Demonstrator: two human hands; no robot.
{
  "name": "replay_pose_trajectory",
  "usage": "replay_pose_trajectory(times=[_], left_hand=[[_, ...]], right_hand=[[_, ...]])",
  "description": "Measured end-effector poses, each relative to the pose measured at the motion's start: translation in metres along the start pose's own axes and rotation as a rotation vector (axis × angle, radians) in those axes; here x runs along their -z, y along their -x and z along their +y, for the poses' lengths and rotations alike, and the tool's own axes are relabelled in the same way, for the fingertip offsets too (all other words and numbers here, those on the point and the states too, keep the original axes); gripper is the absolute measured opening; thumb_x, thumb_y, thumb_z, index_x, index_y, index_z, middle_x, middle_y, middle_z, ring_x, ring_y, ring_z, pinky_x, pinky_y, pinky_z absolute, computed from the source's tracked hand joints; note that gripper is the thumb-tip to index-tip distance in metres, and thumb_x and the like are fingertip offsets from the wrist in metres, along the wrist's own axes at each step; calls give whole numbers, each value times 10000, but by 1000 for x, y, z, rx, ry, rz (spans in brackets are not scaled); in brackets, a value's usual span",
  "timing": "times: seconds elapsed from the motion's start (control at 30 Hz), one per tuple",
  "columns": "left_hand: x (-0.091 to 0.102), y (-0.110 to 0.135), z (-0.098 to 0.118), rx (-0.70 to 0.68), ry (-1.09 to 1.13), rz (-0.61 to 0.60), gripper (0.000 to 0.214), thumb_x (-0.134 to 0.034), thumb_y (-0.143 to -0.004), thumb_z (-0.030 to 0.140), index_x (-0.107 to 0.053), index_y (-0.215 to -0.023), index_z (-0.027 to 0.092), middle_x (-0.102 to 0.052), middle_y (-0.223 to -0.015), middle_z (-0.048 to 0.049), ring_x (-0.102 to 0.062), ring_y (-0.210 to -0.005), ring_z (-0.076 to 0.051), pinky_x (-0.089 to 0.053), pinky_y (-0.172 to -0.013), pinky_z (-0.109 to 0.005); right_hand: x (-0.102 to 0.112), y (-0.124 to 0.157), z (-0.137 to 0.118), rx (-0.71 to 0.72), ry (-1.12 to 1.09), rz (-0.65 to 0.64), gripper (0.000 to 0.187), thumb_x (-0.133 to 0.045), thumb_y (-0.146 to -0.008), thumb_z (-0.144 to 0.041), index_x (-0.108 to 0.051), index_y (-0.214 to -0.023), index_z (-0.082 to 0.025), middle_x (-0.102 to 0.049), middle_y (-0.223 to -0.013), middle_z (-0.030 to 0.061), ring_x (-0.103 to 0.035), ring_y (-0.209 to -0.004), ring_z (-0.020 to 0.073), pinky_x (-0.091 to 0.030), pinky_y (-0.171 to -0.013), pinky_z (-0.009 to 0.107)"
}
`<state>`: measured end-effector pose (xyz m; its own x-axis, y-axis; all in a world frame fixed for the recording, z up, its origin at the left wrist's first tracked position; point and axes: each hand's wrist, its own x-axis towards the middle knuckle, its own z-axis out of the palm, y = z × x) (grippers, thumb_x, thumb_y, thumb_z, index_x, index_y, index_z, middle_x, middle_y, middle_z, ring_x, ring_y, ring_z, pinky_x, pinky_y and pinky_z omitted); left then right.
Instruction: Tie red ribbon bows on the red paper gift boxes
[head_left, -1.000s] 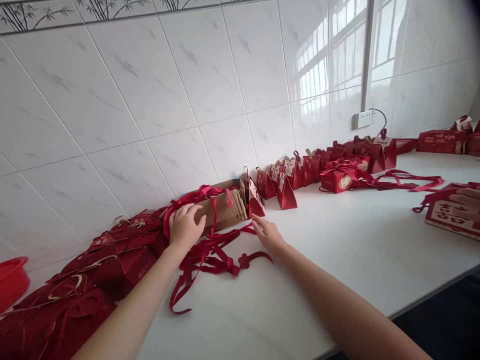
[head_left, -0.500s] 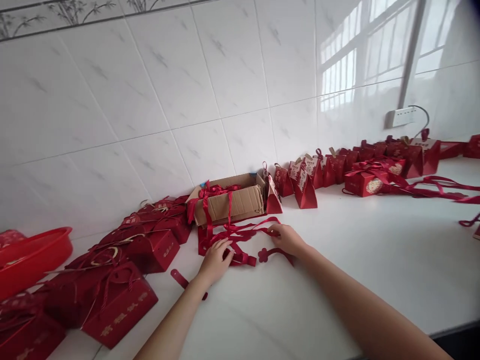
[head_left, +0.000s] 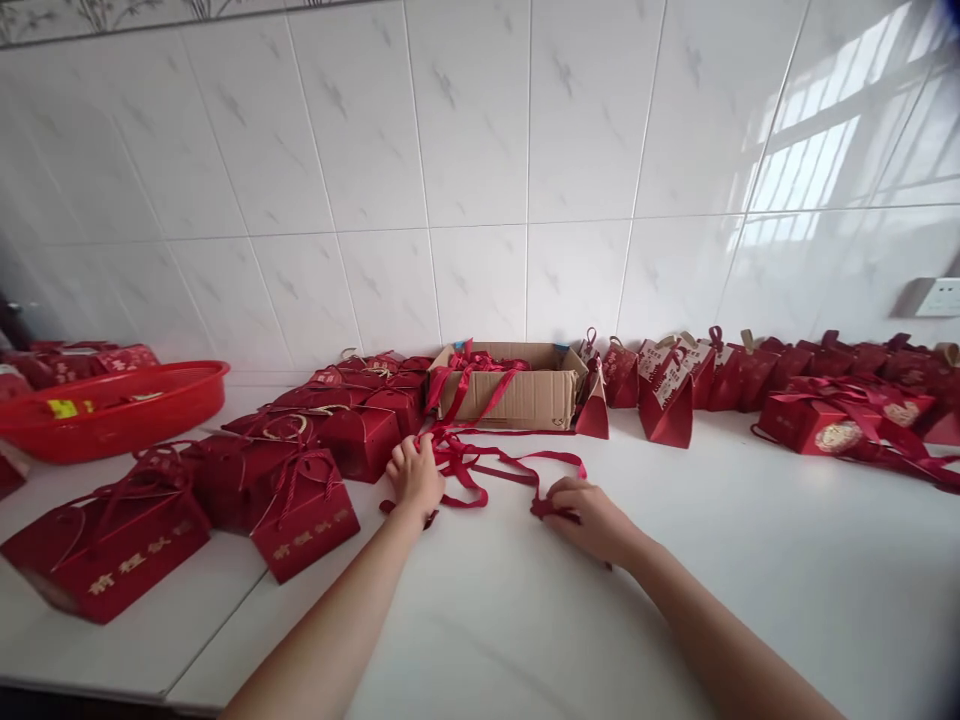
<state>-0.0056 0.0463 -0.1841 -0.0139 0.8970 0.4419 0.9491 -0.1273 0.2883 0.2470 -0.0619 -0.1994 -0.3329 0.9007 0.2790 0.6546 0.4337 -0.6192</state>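
My left hand is closed with bent fingers on the red ribbon, which lies in loose loops on the white counter. Part of a dark strip shows under that wrist. To the right, my right hand pinches a dark red strap with a flower-shaped end. One ribbon loop runs close to its fingertips. Behind both hands stands an open cardboard box holding more red ribbon, some of it hanging over the front edge.
Red gift boxes with cord bows fill the left side, beside a red plastic basin. Triangular red boxes line the tiled wall at right. A red box with a gold emblem sits before them, ribbon trailing from it.
The view has turned to the right and levelled. My left hand has bunched the ribbon closer to the cardboard box. My right hand has moved from the ribbon onto the flower-ended strap.
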Motion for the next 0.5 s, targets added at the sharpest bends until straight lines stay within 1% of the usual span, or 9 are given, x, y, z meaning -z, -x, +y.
replay_pose_trajectory(times=[0.03, 0.1, 0.17, 0.2, 0.27, 0.33, 0.37, 0.4, 0.5], left_hand=[[1, 1, 1, 14, -5, 21, 479, -435, -755, 50, -477, -1220, 160, -450, -1295, -189, -396, -1211, -345, -353, -943, -510], [2, 3, 4, -23, 10, 59, 438, -434, -806, 125, -470, -1238, 194, -388, -1387, -150, -334, -1273, -321, -322, -997, -501], [1, 4, 8, -150, 70, 61, 396, -401, -853, 186, -481, -1240, 204, -327, -1459, -111, -264, -1338, -288, -278, -1060, -477], [0, 5, 10, -236, 113, 15, 390, -390, -862, 197, -491, -1238, 199, -317, -1475, -98, -243, -1359, -273, -257, -1085, -464], [-5, 6, 10, -392, 191, -149, 380, -395, -861, 202, -530, -1216, 203, -393, -1445, -80, -291, -1354, -247, -259, -1103, -439], [-10, 5, 8, -465, 223, -311, 352, -412, -859, 219, -579, -1168, 226, -516, -1353, -60, -404, -1293, -230, -310, -1083, -428], [-12, 5, 7, -477, 229, -351, 337, -417, -861, 233, -598, -1146, 232, -556, -1314, -54, -447, -1261, -225, -333, -1070, -425], [-15, 5, 6, -479, 233, -362, 330, -417, -866, 245, -608, -1134, 231, -573, -1296, -54, -469, -1243, -222, -345, -1062, -422], [-18, 5, 2, -472, 255, -361, 339, -412, -876, 260, -603, -1151, 212, -556, -1320, -68, -457, -1259, -222, -327, -1077, -421]], right_hand=[[0, -2, 4, -41, 33, 76, 168, -550, -815, -287, -712, -786, -253, -641, -1018, 50, -585, -932, 218, -457, -860, 354], [1, -7, 13, -154, 34, 295, 166, -547, -794, -294, -692, -736, -237, -624, -1080, 65, -549, -1015, 261, -415, -912, 420], [5, -11, 20, -276, -104, 510, 156, -567, -761, -325, -667, -700, -222, -616, -1092, 80, -518, -1064, 291, -388, -935, 443], [7, -12, 23, -329, -197, 580, 172, -573, -749, -350, -648, -679, -212, -628, -1038, 88, -534, -1031, 291, -402, -914, 434], [12, -12, 26, -402, -353, 626, 240, -569, -741, -417, -605, -654, -197, -646, -858, 82, -588, -877, 264, -453, -811, 395], [16, -10, 26, -439, -444, 608, 306, -547, -745, -484, -586, -678, -188, -633, -716, 60, -604, -717, 225, -478, -675, 349], [17, -9, 26, -453, -492, 600, 325, -549, -740, -504, -590, -706, -183, -632, -695, 54, -604, -672, 210, -477, -627, 327], [17, -8, 25, -464, -538, 597, 340, -560, -728, -515, -598, -737, -177, -637, -699, 54, -605, -650, 198, -476, -595, 310], [18, -6, 23, -491, -643, 606, 380, -619, -683, -521, -615, -803, -161, -656, -749, 71, -617, -650, 188, -479, -568, 287]])
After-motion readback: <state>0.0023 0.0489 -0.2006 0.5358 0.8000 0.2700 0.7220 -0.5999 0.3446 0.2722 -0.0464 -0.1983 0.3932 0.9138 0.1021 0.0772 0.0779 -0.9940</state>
